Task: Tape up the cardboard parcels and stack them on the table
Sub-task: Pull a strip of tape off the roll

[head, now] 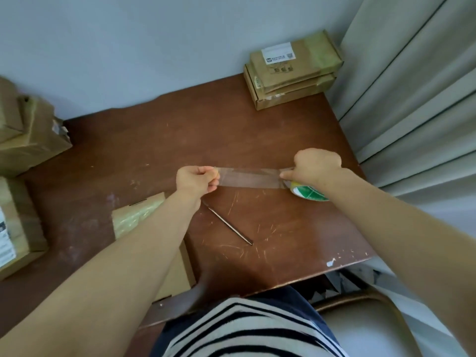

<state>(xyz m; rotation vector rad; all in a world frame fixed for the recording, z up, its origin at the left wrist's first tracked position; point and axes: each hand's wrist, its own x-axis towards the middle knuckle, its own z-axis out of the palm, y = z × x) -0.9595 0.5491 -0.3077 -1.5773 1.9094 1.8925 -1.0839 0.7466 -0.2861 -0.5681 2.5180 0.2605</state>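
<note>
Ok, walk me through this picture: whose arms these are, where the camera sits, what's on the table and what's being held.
There is no machine here: a person works with bare hands, and the one camera is worn on their head, looking down over their striped shirt.

The left hand pinches the free end of a clear tape strip. The right hand holds the tape roll, so the strip is stretched between them above the brown table.

On the table lie a thin metal rod, a parcel partly under the left arm, two stacked parcels at the far right corner, and more boxes at the left edge.
</note>
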